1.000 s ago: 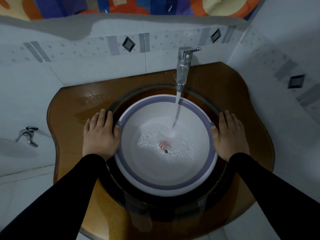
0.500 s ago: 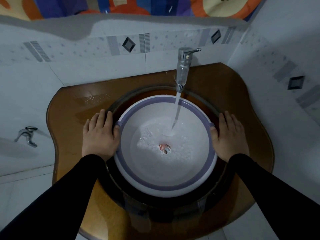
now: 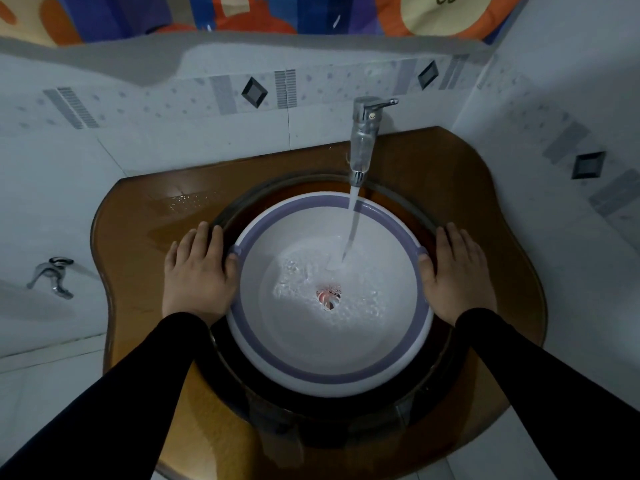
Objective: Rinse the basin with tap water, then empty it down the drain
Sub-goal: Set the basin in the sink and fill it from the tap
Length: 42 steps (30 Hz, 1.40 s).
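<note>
A white basin (image 3: 329,351) with a purple band round its rim sits inside the dark glass sink bowl (image 3: 311,415). The chrome tap (image 3: 362,143) is running, and its stream (image 3: 351,233) falls into the basin right of centre. Shallow bubbly water covers the basin floor around a pink mark (image 3: 328,296). My left hand (image 3: 197,271) lies flat on the counter at the basin's left side, thumb against the rim. My right hand (image 3: 457,275) lies flat at the right side, its thumb also against the rim. Neither hand grips anything.
The amber glass countertop (image 3: 145,216) has a wet patch near my left hand. Tiled walls close in behind and on the right. A second chrome tap (image 3: 52,275) sticks out of the left wall. A colourful curtain (image 3: 242,12) hangs above.
The pool of water in the basin has spread a little. Both hands and the basin stay where they were.
</note>
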Each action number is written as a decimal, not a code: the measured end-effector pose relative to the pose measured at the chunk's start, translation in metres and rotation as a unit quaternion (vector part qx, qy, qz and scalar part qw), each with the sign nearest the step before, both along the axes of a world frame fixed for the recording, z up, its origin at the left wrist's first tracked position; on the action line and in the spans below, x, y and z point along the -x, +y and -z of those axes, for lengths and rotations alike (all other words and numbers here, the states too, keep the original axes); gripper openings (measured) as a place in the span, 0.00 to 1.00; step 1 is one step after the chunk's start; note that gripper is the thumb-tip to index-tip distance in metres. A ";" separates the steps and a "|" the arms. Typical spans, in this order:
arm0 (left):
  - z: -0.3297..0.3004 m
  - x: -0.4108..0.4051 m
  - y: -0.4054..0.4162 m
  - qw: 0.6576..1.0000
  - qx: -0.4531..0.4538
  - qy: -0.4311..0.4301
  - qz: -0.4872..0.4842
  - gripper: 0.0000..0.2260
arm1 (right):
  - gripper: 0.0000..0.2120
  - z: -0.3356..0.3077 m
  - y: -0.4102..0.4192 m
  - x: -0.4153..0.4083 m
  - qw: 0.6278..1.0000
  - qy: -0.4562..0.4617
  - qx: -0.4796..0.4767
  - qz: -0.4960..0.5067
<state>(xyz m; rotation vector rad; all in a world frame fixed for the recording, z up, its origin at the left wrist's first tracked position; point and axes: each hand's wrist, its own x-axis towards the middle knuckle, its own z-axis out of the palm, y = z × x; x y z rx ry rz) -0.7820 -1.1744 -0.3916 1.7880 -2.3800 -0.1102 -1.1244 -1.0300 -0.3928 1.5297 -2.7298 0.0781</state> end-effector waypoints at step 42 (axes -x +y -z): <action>-0.002 0.001 0.001 1.000 -0.005 -0.005 -0.004 0.29 | 0.32 -0.003 -0.001 -0.003 1.000 0.003 -0.002 -0.001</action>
